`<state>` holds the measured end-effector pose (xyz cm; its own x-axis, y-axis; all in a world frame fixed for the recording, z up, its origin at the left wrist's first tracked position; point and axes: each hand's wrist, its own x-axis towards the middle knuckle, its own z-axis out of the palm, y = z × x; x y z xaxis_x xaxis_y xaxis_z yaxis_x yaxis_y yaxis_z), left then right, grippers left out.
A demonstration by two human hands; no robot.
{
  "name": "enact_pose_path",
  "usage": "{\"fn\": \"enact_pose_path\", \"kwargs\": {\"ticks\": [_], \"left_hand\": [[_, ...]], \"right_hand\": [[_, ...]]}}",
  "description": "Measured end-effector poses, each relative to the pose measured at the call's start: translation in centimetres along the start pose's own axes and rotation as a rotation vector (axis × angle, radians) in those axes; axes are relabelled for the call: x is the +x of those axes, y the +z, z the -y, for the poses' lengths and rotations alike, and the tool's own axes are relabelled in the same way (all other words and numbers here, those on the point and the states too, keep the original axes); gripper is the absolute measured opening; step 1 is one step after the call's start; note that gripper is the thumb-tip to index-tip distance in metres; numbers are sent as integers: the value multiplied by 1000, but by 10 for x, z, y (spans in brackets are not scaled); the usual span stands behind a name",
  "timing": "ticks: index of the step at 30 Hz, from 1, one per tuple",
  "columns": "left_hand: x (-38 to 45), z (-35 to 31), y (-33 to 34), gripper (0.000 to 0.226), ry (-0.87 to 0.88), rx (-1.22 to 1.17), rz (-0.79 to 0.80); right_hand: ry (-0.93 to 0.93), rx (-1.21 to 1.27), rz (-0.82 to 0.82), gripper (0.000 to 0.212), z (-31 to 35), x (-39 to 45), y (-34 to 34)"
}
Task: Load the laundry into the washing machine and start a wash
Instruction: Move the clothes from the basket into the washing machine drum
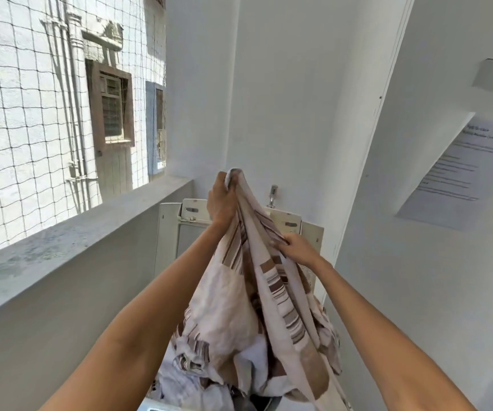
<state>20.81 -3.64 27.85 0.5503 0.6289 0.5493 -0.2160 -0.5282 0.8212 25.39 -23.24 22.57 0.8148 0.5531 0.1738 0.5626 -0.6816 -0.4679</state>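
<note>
Hands (221, 200) (298, 249) | both gripping striped sheet (239, 307) | white walls (283, 99) (netted opening (46, 114) left)

**Soft cotton, rough concrete at the wash corner**

A thin, matt woven cloth (257, 292), cream with brown printed stripes, hangs in soft creases, crumpling into more pale fabric below. Behind it, the raised washing machine lid (180, 232) shows smooth, off-white plastic, yellowed and dull. A small tap (273, 195) on the wall gleams like polished metal. The walls (283, 99) are flat, matt painted plaster. The parapet ledge (76, 241) is rough, grey, stained cement. Thin cord netting (31, 114) spans the opening; beyond it a window frame (111, 105) looks like weathered brown wood. A smooth paper notice (458, 170) lies flat on the right-hand wall.
</note>
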Motion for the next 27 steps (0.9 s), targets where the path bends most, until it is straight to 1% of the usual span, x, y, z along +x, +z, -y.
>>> {"fn": "enact_pose_path", "kwargs": {"ticks": [1, 3, 4, 6, 8, 9, 11, 12, 13, 15, 18, 20, 22, 23, 25, 27], "left_hand": [[3, 2, -2, 30, -27, 17, -20], [8, 4, -7, 33, -78, 97, -45], [11, 4, -8, 34, -68, 142, -39], [14, 0, -8, 39, 42, 148, -17], [9, -10, -5, 47, 164, 4, 27], [6, -16, -2, 47, 191, -100, 71], [1, -25, 5, 46, 164, -240, 181], [0, -27, 7, 45, 146, -249, 202], [-1, -28, 7, 44, 134, -236, 190], [0, -25, 5, 38, 112, -234, 116], [5, -12, -2, 11, 46, -251, -10], [12, -7, -9, 11, -5, -235, -92], [18, -3, -19, 11, -58, -221, -153], [20, -1, -24, 12, -70, -201, -171], [23, 7, -33, 12, -63, -136, -154], [23, 20, -41, 12, -58, -11, -72]], "right_hand": [[-1, 7, -41, 38, 1, 2, -7], [-38, 21, -150, 27, 13, 8, -27], [-61, 35, -222, 23, 24, 12, -40], [-116, 74, -365, 20, 51, 24, -67], [-165, 95, -477, 23, 82, 36, -91], [-176, 92, -517, 25, 96, 42, -101], [-176, 76, -562, 28, 118, 50, -112], [-169, 74, -567, 28, 123, 53, -111], [-159, 77, -563, 28, 125, 54, -107], [-140, 105, -519, 26, 117, 52, -91], [-142, 196, -328, 24, 84, 40, -57], [-139, 136, -193, 29, 55, 30, -35], [-118, 39, -84, 25, 25, 20, -12], [-106, 23, -46, 32, 13, 16, -3], [-85, 16, -29, 44, -7, 9, 8], [-87, 9, -48, 49, -16, 6, 7]]}}
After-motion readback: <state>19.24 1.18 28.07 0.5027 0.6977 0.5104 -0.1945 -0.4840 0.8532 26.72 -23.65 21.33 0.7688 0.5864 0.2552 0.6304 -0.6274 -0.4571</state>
